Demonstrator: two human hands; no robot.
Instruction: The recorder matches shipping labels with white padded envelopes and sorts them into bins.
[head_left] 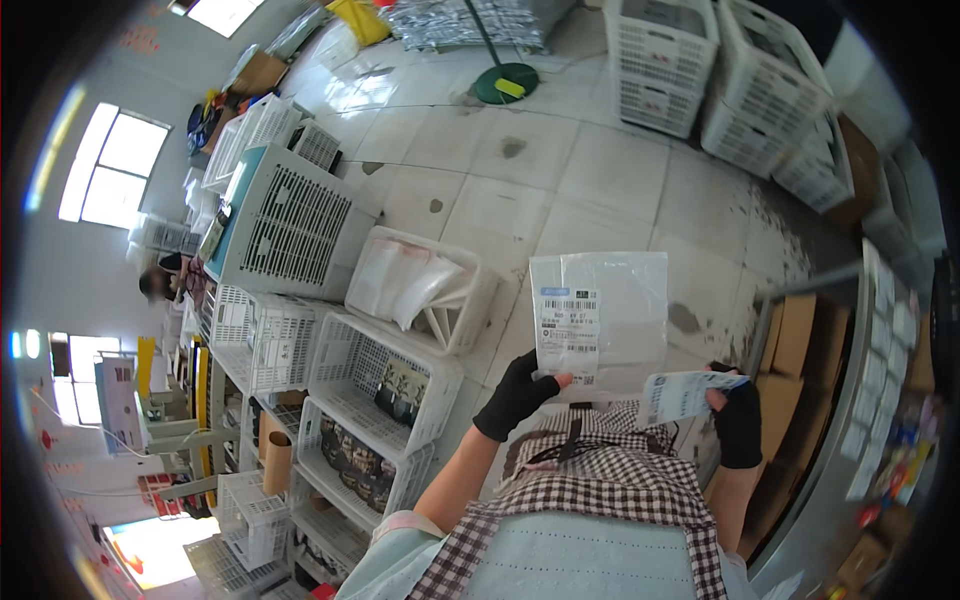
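Note:
My left hand (515, 397), in a black fingerless glove, pinches the lower left of a clear plastic bag (634, 318) with its thumb on the front. The bag is held up flat and bears a white printed label (568, 330) along its left side. A second black fingerless glove covers my right hand (738, 425), which is closed on a small blue-and-white printed packet (680, 397). The packet sits beside the bag's lower right corner; whether the two touch, I cannot tell.
White plastic crates (375, 400) stand in a row on my left, one with stacked clear bags (405, 280). At right, cardboard boxes (783, 400) fill a shelf under a grey counter (815, 470). More crates (660, 70) are stacked ahead, near a round green stand base (507, 82). Another person (165, 280) is far left.

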